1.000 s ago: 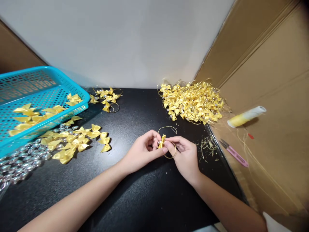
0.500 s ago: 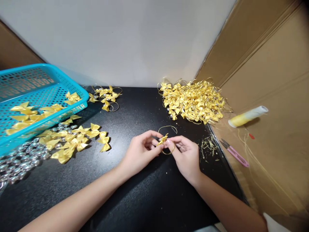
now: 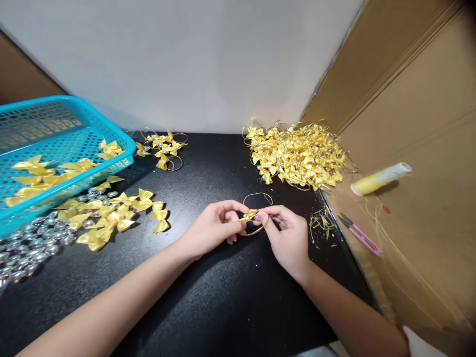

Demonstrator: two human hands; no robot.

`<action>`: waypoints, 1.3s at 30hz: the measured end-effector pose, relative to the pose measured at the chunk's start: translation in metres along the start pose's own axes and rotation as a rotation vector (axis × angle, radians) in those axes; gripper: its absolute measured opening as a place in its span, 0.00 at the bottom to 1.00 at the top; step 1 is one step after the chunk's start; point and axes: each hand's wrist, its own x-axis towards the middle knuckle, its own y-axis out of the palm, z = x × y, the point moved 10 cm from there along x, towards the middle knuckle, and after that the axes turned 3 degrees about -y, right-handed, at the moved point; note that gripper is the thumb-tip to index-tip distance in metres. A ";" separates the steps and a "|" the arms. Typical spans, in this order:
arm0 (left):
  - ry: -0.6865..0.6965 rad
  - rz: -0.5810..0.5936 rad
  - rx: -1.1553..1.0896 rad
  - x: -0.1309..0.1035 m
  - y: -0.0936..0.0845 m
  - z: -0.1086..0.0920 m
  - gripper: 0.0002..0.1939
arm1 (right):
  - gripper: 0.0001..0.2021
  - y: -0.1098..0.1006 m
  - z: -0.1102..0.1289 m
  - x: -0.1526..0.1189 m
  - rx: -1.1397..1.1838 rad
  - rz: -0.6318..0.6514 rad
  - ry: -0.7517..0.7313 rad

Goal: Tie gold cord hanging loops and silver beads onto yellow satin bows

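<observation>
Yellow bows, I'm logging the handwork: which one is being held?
The bow held between the left hand and right hand; the other bows lie untouched, away from both hands.

Moderate light, soft glare
A pale sheen marks the black tabletop point(image 3: 208, 302); the tube point(image 3: 379, 179) casts a shadow; the top-right corner is dark.

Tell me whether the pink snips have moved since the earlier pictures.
No: the pink snips lie in the same place, at the same angle, beside the right edge of the black table.
</observation>
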 end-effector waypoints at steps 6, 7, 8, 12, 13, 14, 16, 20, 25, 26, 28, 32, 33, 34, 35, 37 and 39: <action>-0.007 0.049 -0.084 0.001 0.003 0.003 0.12 | 0.04 0.000 0.003 0.000 -0.002 0.031 -0.010; -0.001 0.047 -0.090 0.002 0.003 0.003 0.12 | 0.04 -0.001 0.004 -0.001 -0.002 0.025 -0.017; 0.006 0.046 -0.098 0.002 0.002 0.002 0.11 | 0.04 -0.001 0.005 -0.001 -0.003 0.025 -0.024; 0.087 0.038 -0.129 0.002 0.000 -0.003 0.09 | 0.03 0.000 0.007 -0.002 -0.002 0.028 -0.042; 0.132 0.029 -0.104 0.001 -0.001 -0.007 0.09 | 0.03 0.000 0.007 -0.002 -0.002 0.025 -0.043; 0.189 0.012 -0.057 -0.001 -0.001 -0.012 0.10 | 0.03 0.000 0.007 -0.002 -0.002 0.022 -0.043; 0.312 -0.047 0.085 -0.007 -0.002 -0.021 0.15 | 0.02 0.000 0.006 -0.003 0.003 0.015 -0.038; 0.520 -0.249 0.324 -0.022 -0.009 -0.037 0.12 | 0.03 0.002 0.002 -0.004 0.042 0.016 -0.003; 0.751 -0.375 0.645 -0.040 -0.005 -0.057 0.04 | 0.04 0.005 -0.001 -0.006 0.098 0.035 0.044; 0.789 -0.378 0.693 -0.043 -0.003 -0.060 0.04 | 0.04 0.006 -0.001 -0.006 0.104 0.039 0.047; 0.844 -0.386 0.757 -0.047 0.000 -0.064 0.04 | 0.04 0.006 0.000 -0.006 0.113 0.043 0.049; 0.878 -0.394 0.822 -0.049 0.002 -0.064 0.04 | 0.04 0.008 0.002 -0.006 0.138 0.058 0.041; 0.883 -0.392 0.833 -0.049 0.003 -0.064 0.05 | 0.04 0.009 0.002 -0.006 0.147 0.062 0.041; 0.893 -0.389 0.843 -0.049 0.004 -0.064 0.05 | 0.04 0.009 0.002 -0.007 0.157 0.065 0.042; 0.907 -0.387 0.853 -0.050 0.006 -0.064 0.05 | 0.04 0.010 0.002 -0.007 0.166 0.066 0.046; 0.935 -0.388 0.876 -0.051 0.008 -0.064 0.05 | 0.04 0.010 0.000 -0.008 0.176 0.066 0.058; 0.958 -0.398 0.899 -0.053 0.009 -0.065 0.04 | 0.04 0.010 -0.002 -0.008 0.184 0.066 0.073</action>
